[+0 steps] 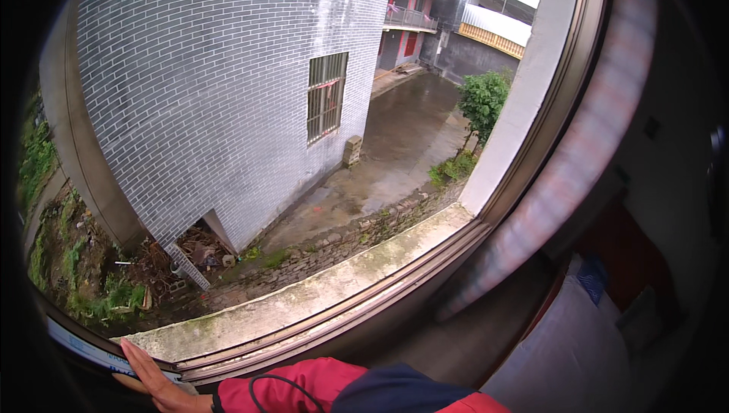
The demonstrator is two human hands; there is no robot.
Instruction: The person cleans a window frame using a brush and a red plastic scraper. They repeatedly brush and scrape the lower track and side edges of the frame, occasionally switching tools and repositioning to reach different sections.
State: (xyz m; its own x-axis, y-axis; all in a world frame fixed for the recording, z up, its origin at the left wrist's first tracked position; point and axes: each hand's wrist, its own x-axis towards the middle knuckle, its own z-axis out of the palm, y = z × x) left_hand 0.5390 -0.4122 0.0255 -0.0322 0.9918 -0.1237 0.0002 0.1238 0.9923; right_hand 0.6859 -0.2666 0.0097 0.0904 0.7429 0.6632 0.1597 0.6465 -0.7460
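My left hand (pixel 151 376) is at the lower left, its fingers stretched out and one digit spread apart from the others. It rests against the edge of a window sash (pixel 85 350) that carries a pale strip with writing. A red and navy sleeve (pixel 296 381) with a dark cord loop covers the arm. Just beyond the fingertips begins the weathered concrete windowsill (pixel 319 293). The metal window track (pixel 342 313) runs along the sill's inner side, up to the right. My right hand is out of view.
A striped curtain (pixel 569 185) hangs right of the opening. Indoors, a bed with a pale cover (pixel 569 350) stands at lower right. Outside are a grey brick wall (pixel 211 99), a barred window (pixel 326 99), a wet yard (pixel 398 128) and a leafy tree (pixel 484 96).
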